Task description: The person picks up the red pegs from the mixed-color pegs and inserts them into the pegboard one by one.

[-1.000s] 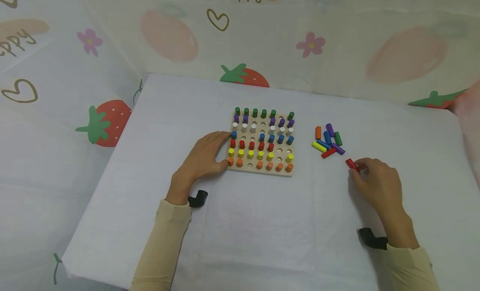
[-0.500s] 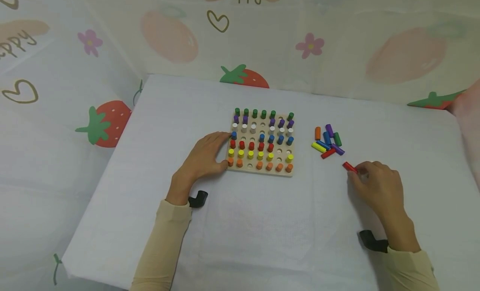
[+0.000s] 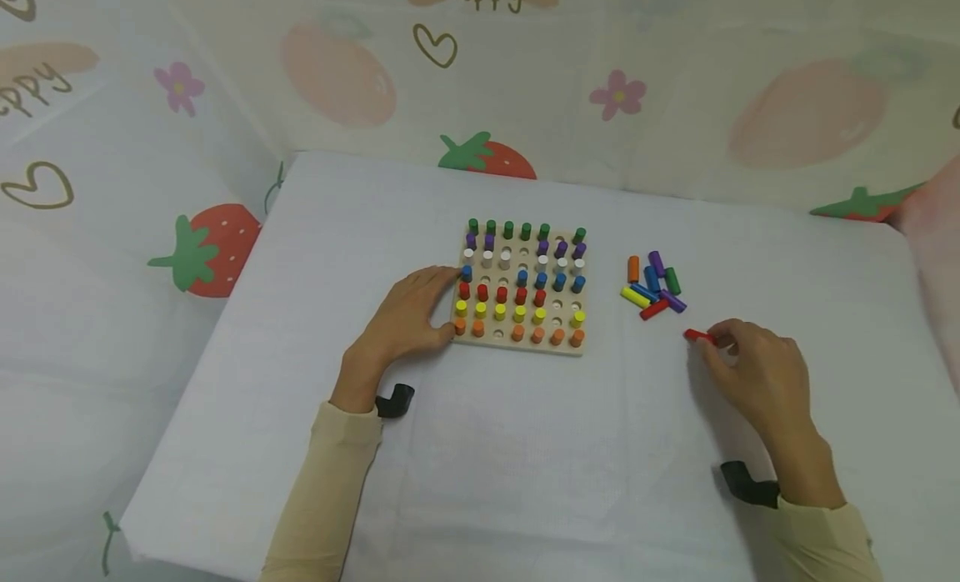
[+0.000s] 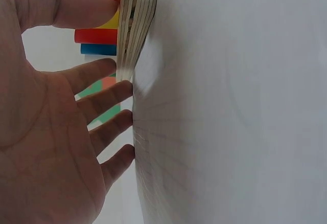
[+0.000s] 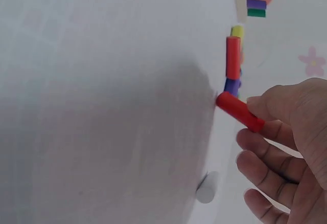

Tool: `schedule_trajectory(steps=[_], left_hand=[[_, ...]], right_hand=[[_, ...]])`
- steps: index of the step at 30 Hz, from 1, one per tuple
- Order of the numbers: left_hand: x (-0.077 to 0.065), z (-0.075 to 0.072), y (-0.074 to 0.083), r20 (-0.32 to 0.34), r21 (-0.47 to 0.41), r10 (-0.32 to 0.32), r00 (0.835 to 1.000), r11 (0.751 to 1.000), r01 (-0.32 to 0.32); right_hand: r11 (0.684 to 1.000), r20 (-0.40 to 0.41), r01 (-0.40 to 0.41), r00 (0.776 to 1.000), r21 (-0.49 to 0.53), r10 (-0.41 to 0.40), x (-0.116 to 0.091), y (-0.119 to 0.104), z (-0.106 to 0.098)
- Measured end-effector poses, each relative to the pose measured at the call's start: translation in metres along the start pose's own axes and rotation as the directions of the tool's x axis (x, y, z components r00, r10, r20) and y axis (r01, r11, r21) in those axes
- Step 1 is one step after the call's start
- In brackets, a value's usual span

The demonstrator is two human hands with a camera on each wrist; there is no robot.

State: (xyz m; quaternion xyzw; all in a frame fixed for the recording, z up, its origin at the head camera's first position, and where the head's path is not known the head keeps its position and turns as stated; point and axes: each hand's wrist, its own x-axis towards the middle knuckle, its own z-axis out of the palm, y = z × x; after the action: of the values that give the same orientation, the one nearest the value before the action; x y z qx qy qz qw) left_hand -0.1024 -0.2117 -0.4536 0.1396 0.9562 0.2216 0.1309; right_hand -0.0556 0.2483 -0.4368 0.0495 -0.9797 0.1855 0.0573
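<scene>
A wooden pegboard (image 3: 517, 345) holds rows of coloured pegs, with some holes bare. My left hand (image 3: 401, 311) rests along its left side; in the left wrist view the thumb and extended fingertips touch the board's edge (image 4: 134, 24). To the right, my right hand (image 3: 761, 378) pinches a red peg (image 5: 240, 111) between thumb and index finger. That peg is tilted just above the tablecloth, and the other fingers are loosely bent. Loose pegs lie in a small pile just beyond it, including a second red peg (image 3: 654, 310), a yellow peg (image 3: 635, 298) and an orange peg (image 3: 633, 269).
A white cloth (image 3: 525, 465) covers the table, and a strawberry-print curtain (image 3: 337, 73) hangs behind and at the left. Under the right hand a whitish peg (image 5: 207, 189) lies on the cloth, hidden in the head view. Each wrist carries a black mount (image 3: 750, 484).
In the right hand the red peg has turned from slanting to lying nearly level, and the hand has dropped slightly. The left hand has stayed at the board.
</scene>
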Motion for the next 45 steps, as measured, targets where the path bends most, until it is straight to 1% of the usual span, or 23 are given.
schedule_trajectory(steps=[3, 5, 15, 21, 26, 34, 40, 45], left_hand=[[0.000, 0.001, 0.000, 0.002, 0.001, -0.002, 1.000, 1.000, 0.002], [0.000, 0.001, 0.000, 0.002, 0.004, -0.004, 1.000, 1.000, 0.004], [-0.001, 0.000, 0.001, -0.005, -0.001, -0.001, 1.000, 1.000, 0.001], [-0.001, 0.001, 0.000, 0.001, 0.002, -0.004, 1.000, 1.000, 0.004], [-0.001, 0.001, 0.001, 0.003, 0.001, -0.009, 1.000, 1.000, 0.009], [0.000, 0.001, 0.001, 0.004, -0.001, -0.012, 1.000, 1.000, 0.012], [-0.001, 0.001, 0.000, 0.005, 0.005, -0.014, 1.000, 1.000, 0.014], [0.000, 0.001, -0.001, 0.003, 0.008, -0.011, 1.000, 1.000, 0.011]], right_hand=[[1.000, 0.022, -0.013, 1.000, 0.001, 0.013, 0.000, -0.003, 0.000], [1.000, 0.019, -0.008, 1.000, 0.004, 0.008, 0.001, -0.004, 0.000], [0.997, -0.030, 0.060, 0.998, 0.039, -0.058, 0.004, -0.010, 0.000], [0.997, -0.023, 0.065, 0.998, 0.034, -0.064, 0.004, -0.009, 0.001], [0.993, -0.036, 0.111, 0.993, 0.045, -0.110, 0.007, -0.013, 0.002], [0.986, -0.020, 0.147, 0.989, 0.074, -0.146, 0.013, -0.028, 0.010], [0.979, -0.036, 0.186, 0.982, 0.088, -0.183, 0.021, -0.043, 0.014], [0.974, -0.001, 0.199, 0.980, 0.110, -0.200, 0.027, -0.055, 0.016]])
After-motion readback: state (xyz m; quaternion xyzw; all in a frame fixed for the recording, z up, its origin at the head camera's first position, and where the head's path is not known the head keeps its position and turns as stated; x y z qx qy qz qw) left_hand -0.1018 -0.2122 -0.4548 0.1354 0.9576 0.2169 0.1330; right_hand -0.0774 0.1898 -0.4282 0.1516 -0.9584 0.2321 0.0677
